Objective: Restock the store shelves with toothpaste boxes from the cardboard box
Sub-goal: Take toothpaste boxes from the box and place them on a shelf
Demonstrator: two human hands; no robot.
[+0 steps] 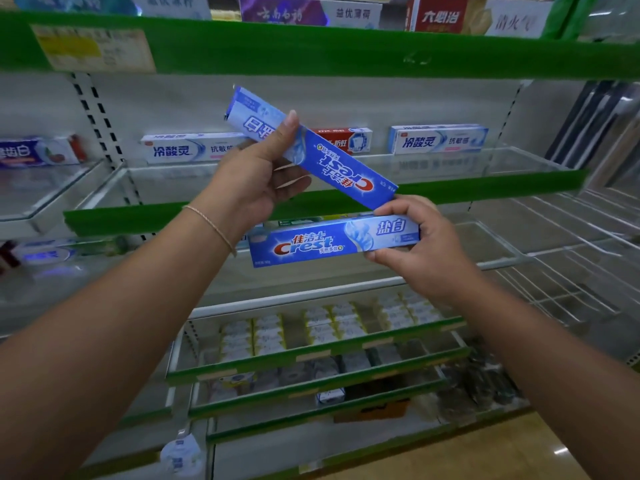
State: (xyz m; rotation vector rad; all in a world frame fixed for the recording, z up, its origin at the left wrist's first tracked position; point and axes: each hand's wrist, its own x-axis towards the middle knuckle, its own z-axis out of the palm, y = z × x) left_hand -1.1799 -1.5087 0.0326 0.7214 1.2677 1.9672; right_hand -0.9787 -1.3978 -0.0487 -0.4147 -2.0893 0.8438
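While both read "Crest": two blue boxes held before the shelf [450,188]. Upper box [322,157] tilted, print upside down, gripped by left hand [256,181]. Lower box [332,240] level, pinched at its right end by right hand [422,247].

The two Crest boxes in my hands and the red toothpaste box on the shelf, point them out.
Tilted Crest box [325,161]: head view, blue front face, upside-down logo.
Level Crest box [311,244]: head view, front face near logo.
Red toothpaste box [341,141]: head view, visible red front.
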